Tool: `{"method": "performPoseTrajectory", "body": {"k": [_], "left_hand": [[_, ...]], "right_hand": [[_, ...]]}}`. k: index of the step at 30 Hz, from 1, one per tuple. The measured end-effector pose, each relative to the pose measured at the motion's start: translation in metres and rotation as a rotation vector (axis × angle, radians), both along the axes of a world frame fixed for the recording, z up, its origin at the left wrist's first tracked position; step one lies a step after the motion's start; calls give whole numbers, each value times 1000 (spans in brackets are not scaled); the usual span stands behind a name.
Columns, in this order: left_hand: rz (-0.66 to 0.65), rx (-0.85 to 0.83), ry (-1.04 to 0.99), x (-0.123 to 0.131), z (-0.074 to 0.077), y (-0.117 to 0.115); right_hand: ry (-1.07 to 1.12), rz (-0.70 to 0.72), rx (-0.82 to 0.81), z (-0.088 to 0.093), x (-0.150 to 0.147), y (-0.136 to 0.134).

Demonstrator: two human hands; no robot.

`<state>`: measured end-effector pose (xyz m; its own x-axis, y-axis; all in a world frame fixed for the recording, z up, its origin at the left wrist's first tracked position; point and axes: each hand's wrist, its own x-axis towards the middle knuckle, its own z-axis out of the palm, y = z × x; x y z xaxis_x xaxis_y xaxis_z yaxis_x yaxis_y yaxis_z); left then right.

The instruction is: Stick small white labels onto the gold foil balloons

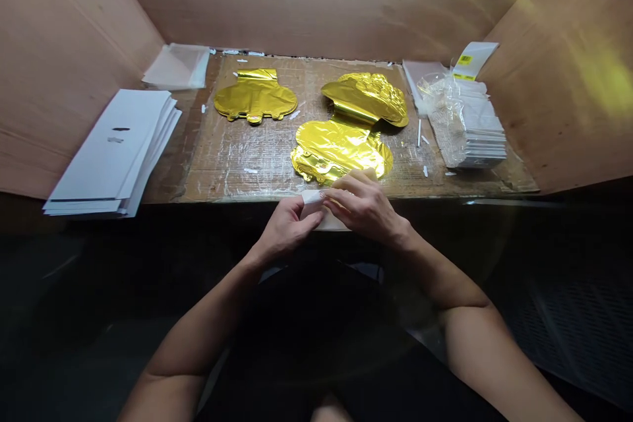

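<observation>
A small white piece of folded paper or card [311, 197] is at the table's front edge, with a translucent part hanging below it. My left hand [288, 225] pinches its left side between thumb and fingers. At its upper right, the bent fingers of my right hand [364, 204] close on the same piece and hide part of it. Just beyond the hands lies a shiny gold foil balloon [341, 144], flat and folded. More gold foil balloons [370, 95] overlap it at the back. Another flat gold foil stack [256, 97] rests farther left.
White card sheets [111, 145] are stacked at the left, with clear plastic sleeves [178, 64] behind. On the right, a bundle of white packets [477, 122] sits beside a yellow-labelled card [472, 60]. Cardboard [222, 158] covers the table; wooden panels [306, 0] enclose three sides. Paper scraps lie scattered.
</observation>
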<state>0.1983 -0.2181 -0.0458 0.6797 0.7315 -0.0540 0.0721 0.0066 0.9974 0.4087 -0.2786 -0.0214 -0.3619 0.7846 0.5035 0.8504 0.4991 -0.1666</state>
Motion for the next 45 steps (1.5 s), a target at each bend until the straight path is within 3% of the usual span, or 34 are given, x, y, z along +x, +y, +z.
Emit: {"method": "performPoseTrajectory", "body": {"k": [5,9,17,19,22,26,28,31,34,38,41,45], "left_hand": [[-11,253,124,0,1,-10],[-50,307,106,0,-6,-11],[-76,91,-2,-2,-13,-8],[-94,23,-14,-4,-12,-6],[-161,-52,20,-8,-10,-3],[-265,-5,55,-10,-9,0],[-272,34,61,-10,-11,2],[-262,42,49,-12,-18,6],[-225,52,23,-14,-27,9],[-234,27,8,-15,-31,10],[-256,13,1,-13,-31,12],[-240,35,8,-10,-33,20]], "right_hand": [[-14,82,-27,-7,0,-5],[175,120,-98,-14,-2,-6],[701,-86,-506,-7,9,0],[755,-171,-521,-2,16,4],[591,-253,-309,-2,16,9],[144,-198,-41,-12,-2,5],[-12,-165,-40,-14,-8,1],[-70,-89,-150,-10,-7,-2],[98,-22,-303,-1,4,1],[441,-162,-460,5,13,12],[598,-150,-646,5,13,18],[627,-223,-628,10,15,29]]}}
